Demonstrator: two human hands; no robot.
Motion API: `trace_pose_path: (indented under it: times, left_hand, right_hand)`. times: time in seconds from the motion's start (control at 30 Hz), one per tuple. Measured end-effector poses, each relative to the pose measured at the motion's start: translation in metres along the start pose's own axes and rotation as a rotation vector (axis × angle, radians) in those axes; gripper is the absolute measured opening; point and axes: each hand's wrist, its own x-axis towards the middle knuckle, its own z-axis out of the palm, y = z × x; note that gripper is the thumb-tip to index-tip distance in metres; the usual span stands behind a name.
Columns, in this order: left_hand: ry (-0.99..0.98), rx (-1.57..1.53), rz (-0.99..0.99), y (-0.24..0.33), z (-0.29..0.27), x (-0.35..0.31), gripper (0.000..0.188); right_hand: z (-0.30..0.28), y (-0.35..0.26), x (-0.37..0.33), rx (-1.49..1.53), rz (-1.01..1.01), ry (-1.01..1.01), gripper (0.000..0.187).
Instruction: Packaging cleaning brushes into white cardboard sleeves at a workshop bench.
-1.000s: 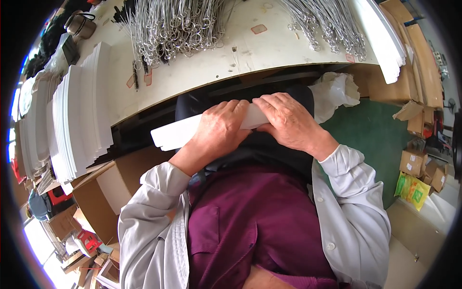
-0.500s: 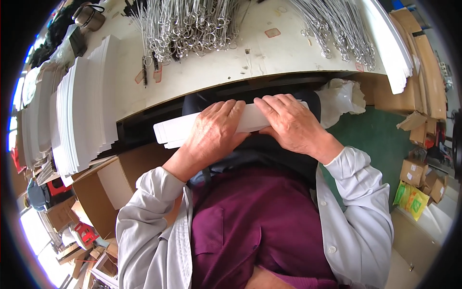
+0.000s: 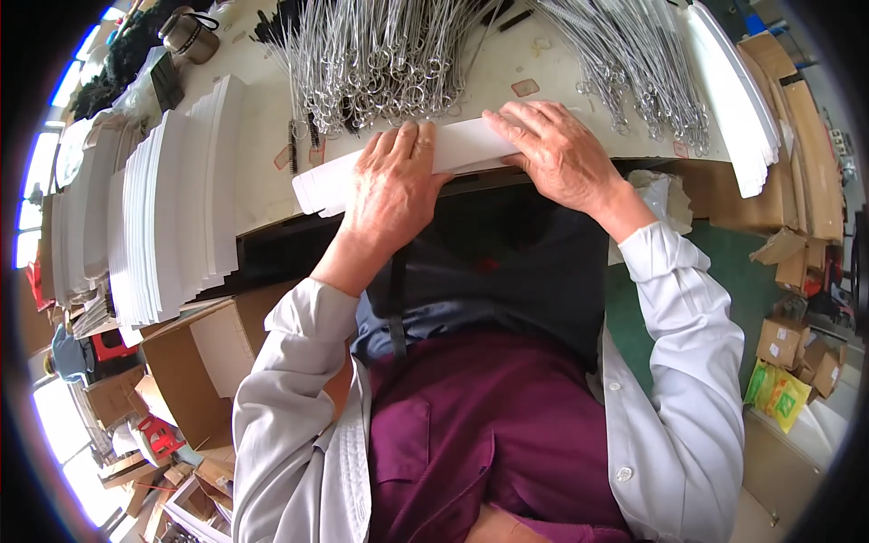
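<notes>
A long, narrow white folding box (image 3: 472, 145) lies across the near edge of the worktable (image 3: 272, 201), its flap end pointing left. My left hand (image 3: 396, 185) is closed over its left part, fingers on top and thumb toward me. Toward the other end, my right hand (image 3: 563, 154) grips it the same way, covering that end. Just beyond the box spreads a big heap of thin wire brushes (image 3: 380, 63) with ring ends. A smaller bunch of wire brushes (image 3: 638, 77) lies to the right, past my right hand.
Flat white cartons (image 3: 149, 217) stand in stacks at the left, with another white stack (image 3: 738, 100) at the right edge. A metal flask (image 3: 190, 36) sits far left. Below the table are an open cardboard box (image 3: 195, 371) and a plastic bag (image 3: 665, 195).
Both hands have carried the white box away from my lap, up and forward to the table's near edge. The view has shifted slightly.
</notes>
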Motion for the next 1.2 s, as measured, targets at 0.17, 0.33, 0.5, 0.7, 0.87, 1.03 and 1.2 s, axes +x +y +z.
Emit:
trace_pose_path:
  times: [0.17,0.33,0.5,0.7,0.87,1.03,1.2]
  left_hand:
    - [-0.012,0.004,-0.075,0.003,0.008,-0.004,0.058]
    - [0.021,0.007,-0.086,0.006,0.013,-0.01,0.056]
    - [0.057,0.115,-0.063,0.012,0.032,-0.031,0.062]
    - [-0.04,0.187,-0.027,0.009,0.039,-0.033,0.067]
    - [-0.067,0.261,-0.027,-0.019,0.017,-0.053,0.064]
    - [-0.045,0.307,-0.042,-0.043,0.006,-0.074,0.061]
    - [-0.044,0.3,-0.03,-0.046,-0.004,-0.085,0.063]
  right_hand:
    - [0.01,0.004,0.0,0.06,0.024,0.009,0.057]
    - [0.008,-0.001,-0.004,0.079,0.032,-0.023,0.058]
    - [0.013,-0.01,-0.016,0.05,-0.002,-0.061,0.062]
    - [0.032,-0.041,-0.001,0.039,-0.004,-0.069,0.065]
    - [0.024,-0.018,-0.022,-0.074,0.097,-0.064,0.065]
    - [0.015,0.009,-0.045,-0.113,0.168,-0.047,0.072]
    - [0.0,0.012,-0.051,-0.01,0.135,-0.014,0.067]
